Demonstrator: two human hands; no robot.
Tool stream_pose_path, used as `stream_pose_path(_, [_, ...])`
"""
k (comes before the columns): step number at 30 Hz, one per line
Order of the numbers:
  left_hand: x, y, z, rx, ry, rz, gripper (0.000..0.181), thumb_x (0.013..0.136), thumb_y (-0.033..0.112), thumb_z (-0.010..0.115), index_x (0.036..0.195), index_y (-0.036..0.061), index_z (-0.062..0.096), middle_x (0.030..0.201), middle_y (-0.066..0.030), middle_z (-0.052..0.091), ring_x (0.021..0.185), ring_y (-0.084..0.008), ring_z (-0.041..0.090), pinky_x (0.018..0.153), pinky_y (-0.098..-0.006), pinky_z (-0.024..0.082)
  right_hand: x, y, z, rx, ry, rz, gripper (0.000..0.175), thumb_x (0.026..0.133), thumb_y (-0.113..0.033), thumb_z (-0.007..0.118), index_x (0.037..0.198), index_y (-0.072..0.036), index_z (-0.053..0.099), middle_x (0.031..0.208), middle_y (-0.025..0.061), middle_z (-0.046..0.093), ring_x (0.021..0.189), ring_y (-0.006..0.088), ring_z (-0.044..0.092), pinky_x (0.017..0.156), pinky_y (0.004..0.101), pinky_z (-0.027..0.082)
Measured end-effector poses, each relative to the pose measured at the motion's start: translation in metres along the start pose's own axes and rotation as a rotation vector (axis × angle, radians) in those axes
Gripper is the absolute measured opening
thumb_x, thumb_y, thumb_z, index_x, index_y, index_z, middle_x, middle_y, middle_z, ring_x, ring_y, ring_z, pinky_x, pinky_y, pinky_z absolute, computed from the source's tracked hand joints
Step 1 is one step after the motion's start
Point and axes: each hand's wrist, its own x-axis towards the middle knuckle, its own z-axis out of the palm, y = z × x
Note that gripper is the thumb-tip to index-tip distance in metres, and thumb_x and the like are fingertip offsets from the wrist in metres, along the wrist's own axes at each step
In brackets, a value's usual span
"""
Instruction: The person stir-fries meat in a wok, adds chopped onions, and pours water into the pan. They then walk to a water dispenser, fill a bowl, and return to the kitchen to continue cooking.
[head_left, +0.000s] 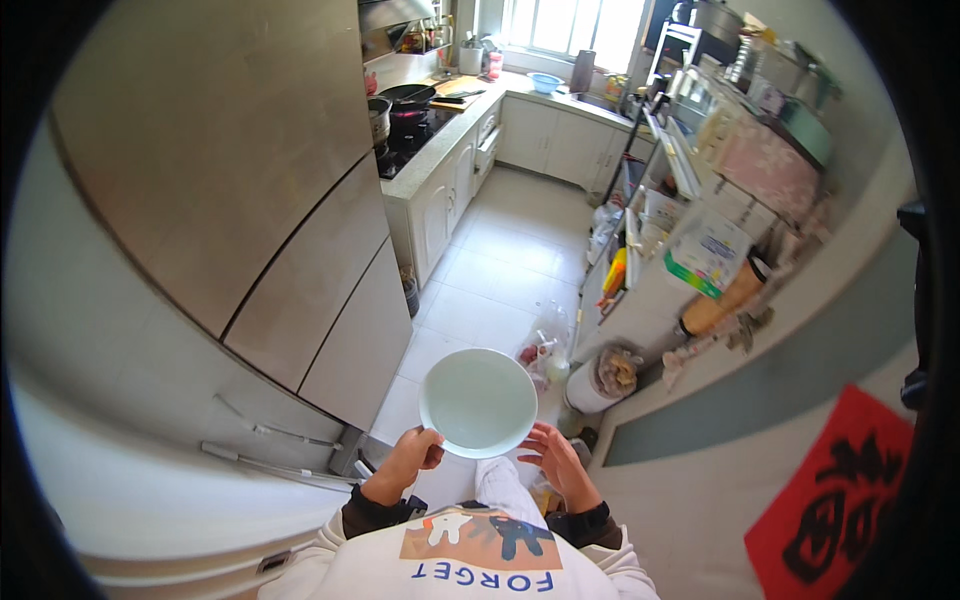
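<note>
A round, pale bowl (478, 403) is held out level in front of my body. Its inside looks plain pale green; whether it holds clear liquid, I cannot tell. My left hand (420, 452) grips the near left rim, with the thumb on top. At the right side, my right hand (549, 450) touches the bowl's edge with its fingers spread; parts of the fingers are hidden behind the bowl.
A tall fridge (322, 300) stands at left, beyond it a counter with a frying pan (409, 97) on the hob. On the right are a loaded shelf rack, plastic bags (547, 352) on the floor and a lined white bin (589, 388). A blue basin (545, 82) sits by the window.
</note>
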Motion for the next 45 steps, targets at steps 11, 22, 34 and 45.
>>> stream_pose_path(11, [0.259, 0.201, 0.023, -0.049, 0.235, 0.053, 0.02, 0.083, 0.025, 0.055, 0.083, 0.0045, 0.057, 0.071, -0.0029, 0.056, 0.059, -0.0117, 0.052, 0.056, -0.023, 0.043, 0.36, -0.157, -0.062, -0.017, -0.273, 0.195, 0.069, 0.095, -0.036, 0.054, 0.146, -0.008, 0.016, 0.132, 0.0135, 0.046, 0.119, 0.0217, 0.049, 0.096, 0.0393, 0.045])
stream_pose_path(22, [0.543, 0.403, -0.008, -0.076, 0.167, 0.039, 0.022, 0.082, 0.025, 0.057, 0.083, 0.0031, 0.059, 0.068, -0.0037, 0.056, 0.058, -0.011, 0.053, 0.054, -0.0225, 0.044, 0.689, -0.28, -0.09, 0.106, -0.203, 0.165, 0.065, 0.092, -0.027, 0.059, 0.143, -0.007, 0.023, 0.133, 0.0123, 0.045, 0.118, 0.0229, 0.051, 0.098, 0.0418, 0.044])
stream_pose_path(34, [0.79, 0.557, -0.012, -0.275, 0.208, 0.349, 0.033, 0.088, 0.034, 0.055, 0.102, 0.005, 0.057, 0.077, -0.0002, 0.057, 0.067, -0.0089, 0.051, 0.058, -0.0231, 0.038, 1.013, -0.389, -0.138, 0.098, -0.336, 0.201, 0.074, 0.086, -0.022, 0.066, 0.144, -0.007, 0.022, 0.128, 0.0161, 0.05, 0.117, 0.0252, 0.052, 0.097, 0.0422, 0.043])
stream_pose_path(45, [0.944, 0.645, -0.007, -0.668, 0.238, 0.628, 0.082, 0.081, 0.047, 0.068, 0.141, 0.0037, 0.031, 0.137, -0.0097, 0.045, 0.124, -0.0238, 0.046, 0.103, -0.0377, 0.04, 1.25, -0.474, -0.138, 0.022, -0.603, 0.457, 0.075, 0.086, -0.018, 0.067, 0.145, -0.007, 0.021, 0.132, 0.0163, 0.049, 0.118, 0.0258, 0.052, 0.1, 0.0409, 0.041])
